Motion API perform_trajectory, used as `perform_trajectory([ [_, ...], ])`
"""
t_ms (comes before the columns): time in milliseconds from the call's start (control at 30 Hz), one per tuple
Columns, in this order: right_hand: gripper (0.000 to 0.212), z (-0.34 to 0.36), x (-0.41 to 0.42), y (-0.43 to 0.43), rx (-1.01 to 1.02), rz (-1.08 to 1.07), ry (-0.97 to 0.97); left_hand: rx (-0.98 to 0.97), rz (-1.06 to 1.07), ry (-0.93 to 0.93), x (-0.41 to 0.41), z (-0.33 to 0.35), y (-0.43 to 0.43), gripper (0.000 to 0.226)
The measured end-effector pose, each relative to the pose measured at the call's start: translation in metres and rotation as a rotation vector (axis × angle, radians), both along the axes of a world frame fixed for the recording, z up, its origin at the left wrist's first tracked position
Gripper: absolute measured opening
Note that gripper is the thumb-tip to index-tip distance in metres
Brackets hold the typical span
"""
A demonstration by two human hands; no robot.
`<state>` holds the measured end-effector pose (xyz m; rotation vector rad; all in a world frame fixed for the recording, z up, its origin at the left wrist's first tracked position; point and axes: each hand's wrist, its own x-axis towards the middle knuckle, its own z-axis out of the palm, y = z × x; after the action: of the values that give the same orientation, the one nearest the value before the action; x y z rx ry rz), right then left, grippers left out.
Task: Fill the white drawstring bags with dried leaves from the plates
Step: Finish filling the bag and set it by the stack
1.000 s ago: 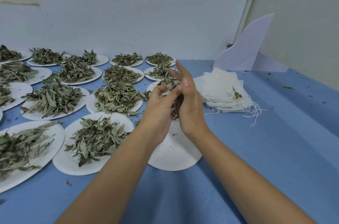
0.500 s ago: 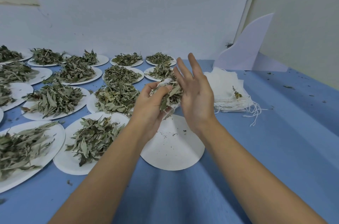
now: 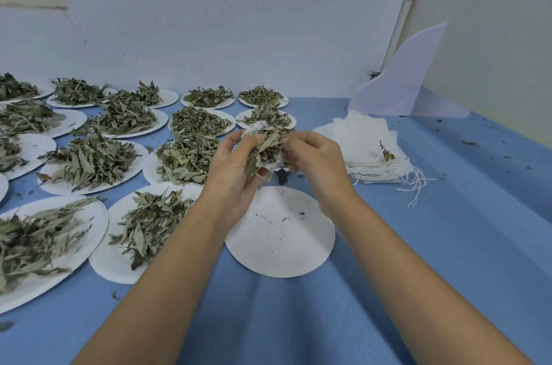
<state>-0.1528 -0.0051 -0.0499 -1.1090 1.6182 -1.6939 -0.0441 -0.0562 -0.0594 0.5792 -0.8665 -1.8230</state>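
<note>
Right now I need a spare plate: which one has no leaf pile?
The plate directly below both hands, nearest the person: only crumbs remain, while all others hold leaf piles.

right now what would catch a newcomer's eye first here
The two hands, left and right, meet mid-frame, stuffing a clump of dried leaves into a white bag above a nearly bare plate. To the left, plates heaped with leaves cover the blue table; a stack of empty bags lies to the right.
</note>
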Motion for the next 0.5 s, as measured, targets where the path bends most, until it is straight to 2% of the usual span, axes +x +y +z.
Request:
perform_trajectory([
  [233,0.019,0.007,-0.009,0.003,0.042,0.165,0.066,-0.045,-0.002,-0.033,0.005,-0.001,-0.003,0.013],
  [500,0.024,0.008,-0.012,0.004,0.066,0.234,-0.081,-0.116,-0.059,-0.080,0.006,-0.003,0.000,0.022],
])
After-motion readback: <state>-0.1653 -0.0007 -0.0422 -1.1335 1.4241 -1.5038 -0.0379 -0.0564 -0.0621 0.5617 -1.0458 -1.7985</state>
